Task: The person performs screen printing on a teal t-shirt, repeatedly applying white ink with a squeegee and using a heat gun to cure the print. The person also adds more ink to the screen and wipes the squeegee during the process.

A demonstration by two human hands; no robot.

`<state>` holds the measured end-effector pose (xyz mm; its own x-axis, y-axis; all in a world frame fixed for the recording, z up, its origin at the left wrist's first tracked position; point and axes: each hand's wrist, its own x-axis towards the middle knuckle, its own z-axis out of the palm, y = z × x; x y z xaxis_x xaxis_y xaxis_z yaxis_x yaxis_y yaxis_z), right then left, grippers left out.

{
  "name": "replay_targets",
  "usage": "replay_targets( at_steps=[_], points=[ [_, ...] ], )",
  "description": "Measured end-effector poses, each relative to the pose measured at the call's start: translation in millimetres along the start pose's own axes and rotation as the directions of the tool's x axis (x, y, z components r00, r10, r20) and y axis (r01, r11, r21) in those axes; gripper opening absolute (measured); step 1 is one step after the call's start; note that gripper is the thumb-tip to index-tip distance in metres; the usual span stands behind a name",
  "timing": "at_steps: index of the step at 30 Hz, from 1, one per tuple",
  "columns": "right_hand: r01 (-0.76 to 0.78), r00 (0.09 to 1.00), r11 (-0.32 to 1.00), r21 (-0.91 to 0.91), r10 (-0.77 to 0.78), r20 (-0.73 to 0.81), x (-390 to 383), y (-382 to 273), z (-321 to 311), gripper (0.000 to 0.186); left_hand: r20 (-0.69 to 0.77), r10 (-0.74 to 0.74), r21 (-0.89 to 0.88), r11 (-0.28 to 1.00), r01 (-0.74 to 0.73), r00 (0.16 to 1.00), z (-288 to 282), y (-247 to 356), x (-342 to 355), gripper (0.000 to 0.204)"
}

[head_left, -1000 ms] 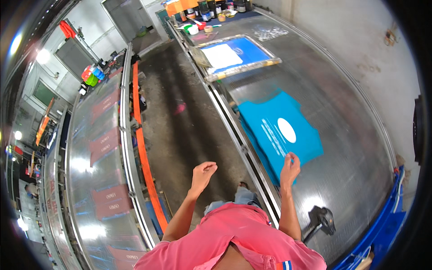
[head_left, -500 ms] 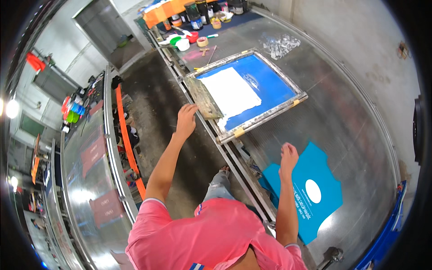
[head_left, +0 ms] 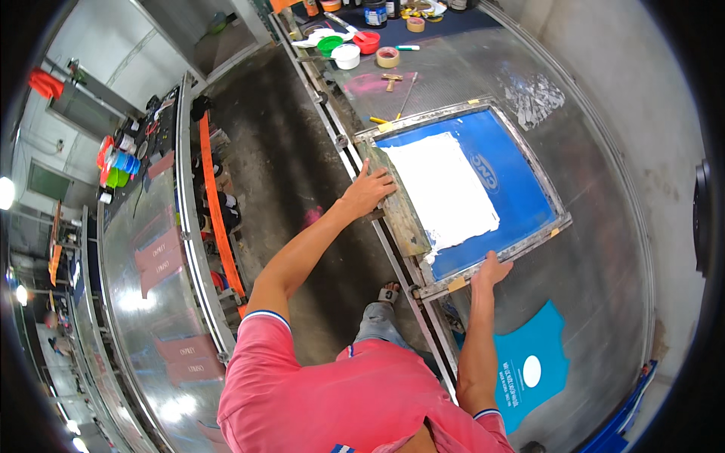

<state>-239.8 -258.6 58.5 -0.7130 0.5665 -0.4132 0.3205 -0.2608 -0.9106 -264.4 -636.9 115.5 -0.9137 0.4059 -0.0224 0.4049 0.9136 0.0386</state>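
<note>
"Where's the framed screen [head_left: 517, 208]?"
"Right of centre, on the tabletop [head_left: 600, 245]."
"What touches it?"
"The right hand [head_left: 492, 269], curled round its lower rim. The left hand [head_left: 368, 189], fingers loosely spread, rests on its left-side board [head_left: 408, 221]. Teal fabric [head_left: 542, 340] lies lower right."

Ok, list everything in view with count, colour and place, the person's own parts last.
Right table: 1, grey, right side
Framed screen: 1, blue mesh, on right table
White paste: 1 patch, white, on screen
Board: 1, stained grey-brown, screen's left side
Cut fabric: at least 1, teal, nearer than screen
Tape rolls: 2, tan, beyond screen
Tubs: 3, white, green, red, beside tape
Left table: 1, grey, across aisle
Maroon pieces: several, maroon, left table
Orange strip: 1, orange, along aisle
Distant clutter: too small to count
Shirt: 1, pink, on person
Left hand: 1, bare, at board
Right hand: 1, bare, at screen's near rim
</note>
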Motion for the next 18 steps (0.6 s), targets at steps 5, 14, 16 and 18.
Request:
replay_targets(
  at_steps=[5,14,16,18],
  points=[
    [-0.008,0.996,0.976,-0.216,-0.011,-0.084,-16.2,-28.7,10.3,0.087,-0.049,0.008,-0.067,0.998,-0.011,0.999,-2.9,-8.3,2.2,0.046],
    [0.369,0.925,0.893,-0.256,-0.379,0.010,-4.0,-26.1,-26.8,0.088,-0.066,0.071,-0.117,0.990,-0.078,0.995,11.8,14.6,-0.1,0.039],
    [0.431,0.902,0.881,-0.194,-0.424,0.077,10.9,-31.1,-52.8,0.086,-0.071,0.084,-0.140,0.986,-0.093,0.994,14.8,33.7,-0.2,0.040],
    [0.369,0.923,0.929,-0.040,-0.360,0.138,11.1,-40.7,-85.8,0.082,-0.087,0.130,-0.203,0.968,-0.146,0.988,7.0,61.0,2.7,0.042]
  ],
)
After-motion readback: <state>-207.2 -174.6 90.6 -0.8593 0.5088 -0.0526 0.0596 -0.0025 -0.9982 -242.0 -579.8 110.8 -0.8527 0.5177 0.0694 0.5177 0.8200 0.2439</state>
